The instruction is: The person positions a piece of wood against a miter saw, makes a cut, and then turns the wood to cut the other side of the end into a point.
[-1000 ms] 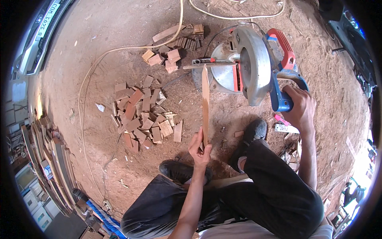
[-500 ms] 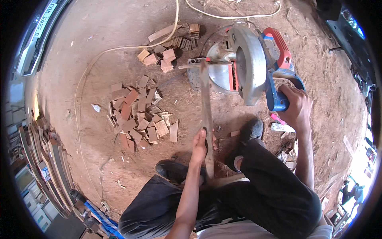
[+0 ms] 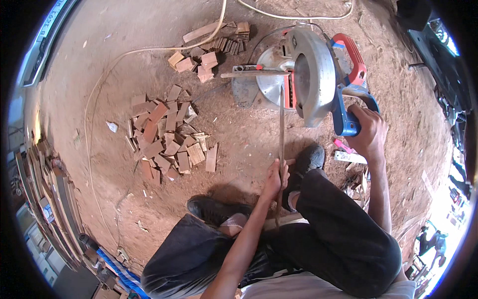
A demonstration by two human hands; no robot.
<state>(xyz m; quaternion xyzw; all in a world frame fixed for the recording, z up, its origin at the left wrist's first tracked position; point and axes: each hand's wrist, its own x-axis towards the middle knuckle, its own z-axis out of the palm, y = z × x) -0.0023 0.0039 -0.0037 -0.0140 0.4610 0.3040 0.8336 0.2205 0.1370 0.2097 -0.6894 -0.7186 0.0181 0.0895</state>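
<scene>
My left hand (image 3: 275,177) is closed around a long thin wooden strip (image 3: 282,127), seen edge-on, its far end by the round silver base (image 3: 267,91) of a miter saw. My right hand (image 3: 367,128) grips the saw's blue handle (image 3: 344,117), beside the large silver blade guard (image 3: 317,79); a red carry handle (image 3: 356,65) sits behind it. Another narrow piece of wood (image 3: 241,74) lies crosswise on the saw, against its fence.
A loose pile of cut wood blocks (image 3: 155,119) lies left, smaller stacks (image 3: 209,60) behind it. A pale cable (image 3: 139,50) crosses the dirt floor. Long boards (image 3: 50,209) line the lower left. A pink tool (image 3: 342,145) lies near my right shoe (image 3: 311,157). Vehicle bumper at top left (image 3: 50,22).
My left hand has moved right with the strip, which now stands nearer the blade and more edge-on, its near end reaching toward my lap. My right hand stays on the handle.
</scene>
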